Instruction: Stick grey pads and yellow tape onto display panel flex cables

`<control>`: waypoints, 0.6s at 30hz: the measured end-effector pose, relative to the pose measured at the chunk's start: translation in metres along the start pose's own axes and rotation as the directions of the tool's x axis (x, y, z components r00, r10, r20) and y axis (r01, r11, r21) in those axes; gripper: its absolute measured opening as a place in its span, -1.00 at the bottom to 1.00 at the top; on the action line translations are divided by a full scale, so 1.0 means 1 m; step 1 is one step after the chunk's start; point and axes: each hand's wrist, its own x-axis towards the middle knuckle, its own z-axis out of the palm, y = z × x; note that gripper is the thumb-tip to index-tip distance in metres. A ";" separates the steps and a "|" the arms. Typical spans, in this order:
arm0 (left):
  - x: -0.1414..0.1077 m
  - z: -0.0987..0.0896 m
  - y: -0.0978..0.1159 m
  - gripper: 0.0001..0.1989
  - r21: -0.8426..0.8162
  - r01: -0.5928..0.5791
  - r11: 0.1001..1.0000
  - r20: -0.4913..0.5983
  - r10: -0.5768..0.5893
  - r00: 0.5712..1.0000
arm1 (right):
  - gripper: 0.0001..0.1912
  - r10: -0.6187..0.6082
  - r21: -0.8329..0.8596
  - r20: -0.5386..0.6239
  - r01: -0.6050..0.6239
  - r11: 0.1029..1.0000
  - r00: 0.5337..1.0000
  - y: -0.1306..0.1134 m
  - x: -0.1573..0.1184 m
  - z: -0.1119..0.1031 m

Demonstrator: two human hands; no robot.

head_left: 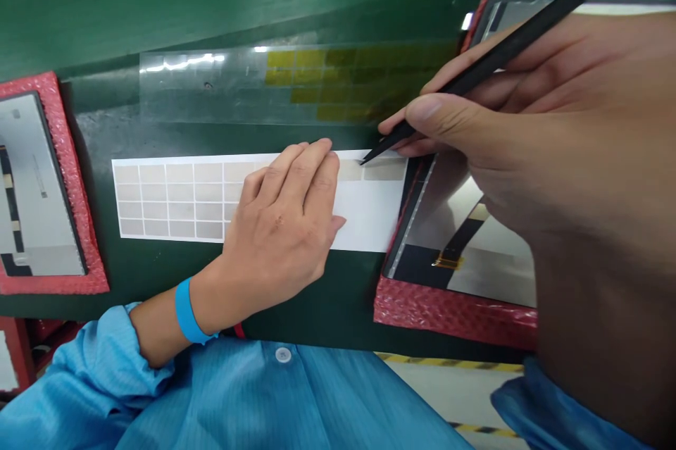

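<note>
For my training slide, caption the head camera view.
Left hand pins a label sheet on a green surface; right hand's black tweezers reach its labels.

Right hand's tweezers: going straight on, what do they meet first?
Most likely the beige label on the white sheet, right at the tip of the tweezers; the left hand lies just beyond. Depth is unclear.

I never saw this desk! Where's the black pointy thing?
Find the dark green bench top, then the white sheet of small square labels on it, pressed down by the left hand. The black tweezers are held in the right hand, and their thin tip reaches that sheet's top edge. Nothing else nearby is long, black and pointed.
</note>
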 end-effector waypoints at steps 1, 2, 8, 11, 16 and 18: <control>0.000 0.000 0.000 -0.53 -0.005 0.004 1.000 0.002 -0.004 1.000 | -0.88 -0.005 -0.018 0.012 0.005 1.000 1.000 -0.001 0.000 0.001; 0.000 0.001 0.000 -0.53 -0.010 0.005 1.000 0.003 -0.005 1.000 | -0.90 -0.008 -0.033 0.024 0.009 0.999 1.000 -0.003 0.001 0.001; 0.000 0.001 -0.003 -0.48 -0.011 0.003 1.000 -0.016 -0.003 1.000 | -0.81 -0.051 -0.013 0.019 0.052 0.999 0.998 -0.010 -0.001 0.010; 0.000 0.001 -0.003 -0.48 -0.033 0.006 0.999 -0.015 -0.006 1.000 | -0.84 -0.102 0.061 -0.014 0.103 0.993 0.995 -0.017 -0.010 0.014; 0.001 0.003 -0.009 -0.47 -0.062 -0.029 0.998 -0.032 0.027 0.999 | -0.62 -0.100 0.181 -0.128 0.122 0.976 0.987 -0.023 -0.027 -0.009; 0.002 0.003 -0.011 -0.47 -0.062 -0.056 0.997 -0.054 0.053 0.997 | -0.52 -0.147 0.219 -0.156 0.179 0.959 0.977 -0.018 -0.038 -0.030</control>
